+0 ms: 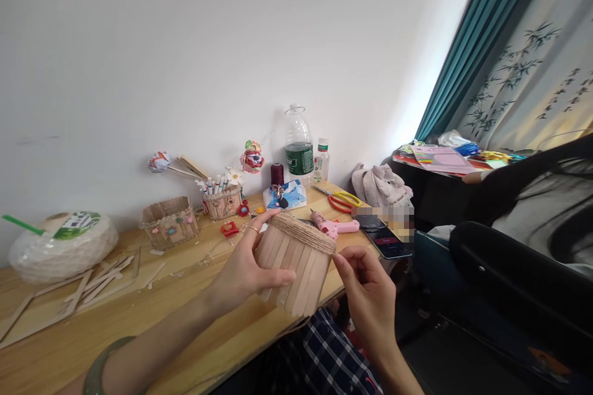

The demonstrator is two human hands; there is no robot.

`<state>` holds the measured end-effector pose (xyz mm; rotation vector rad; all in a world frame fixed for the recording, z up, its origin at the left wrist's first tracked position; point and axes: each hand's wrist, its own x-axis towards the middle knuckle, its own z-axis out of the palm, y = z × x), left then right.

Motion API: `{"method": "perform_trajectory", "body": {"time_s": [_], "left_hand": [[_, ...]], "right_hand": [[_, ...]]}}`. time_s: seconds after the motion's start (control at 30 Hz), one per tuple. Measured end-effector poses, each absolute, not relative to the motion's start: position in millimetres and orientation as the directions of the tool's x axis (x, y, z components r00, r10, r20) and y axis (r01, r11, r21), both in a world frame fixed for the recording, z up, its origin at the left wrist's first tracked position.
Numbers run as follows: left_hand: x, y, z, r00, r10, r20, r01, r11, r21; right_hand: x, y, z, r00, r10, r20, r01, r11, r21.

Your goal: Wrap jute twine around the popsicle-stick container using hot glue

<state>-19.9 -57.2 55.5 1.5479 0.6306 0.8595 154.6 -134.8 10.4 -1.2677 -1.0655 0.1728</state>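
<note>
My left hand is wrapped round a round holder made of wooden craft sticks, with its thumb across the front and its fingers behind. A band of brown twine circles the holder's top rim. My right hand sits at the holder's right side, its thumb and forefinger pinched together close to the twine band; what they pinch is too small to see. The holder is held tilted above the front edge of the wooden table.
On the table lie loose craft sticks, a small stick box, a pen basket, a pink glue gun, scissors, a phone, a water bottle and a wrapped coconut. Another person sits at right.
</note>
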Motion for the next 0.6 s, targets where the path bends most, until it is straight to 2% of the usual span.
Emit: {"method": "perform_trajectory", "body": {"time_s": [0.3, 0.43, 0.53, 0.6], "left_hand": [[-22.3, -57.6, 57.7, 0.606, 0.781, 0.149, -0.147, -0.074, 0.986], [-22.1, -55.7, 56.2, 0.602, 0.783, 0.157, -0.199, -0.044, 0.979], [-22.4, -51.1, 57.4, 0.517, 0.835, 0.189, -0.293, -0.035, 0.955], [-20.4, -49.4, 58.8, 0.458, 0.867, 0.194, -0.339, -0.032, 0.940]], "right_hand": [[157.0, -135.9, 10.2, 0.544, 0.675, 0.498, 0.354, 0.354, -0.866], [157.1, -137.8, 11.3, 0.547, 0.708, 0.446, 0.257, 0.365, -0.895], [159.6, -138.3, 13.7, 0.563, 0.731, 0.385, 0.140, 0.374, -0.917], [156.7, -134.6, 14.0, 0.574, 0.714, 0.400, 0.129, 0.404, -0.906]]}}
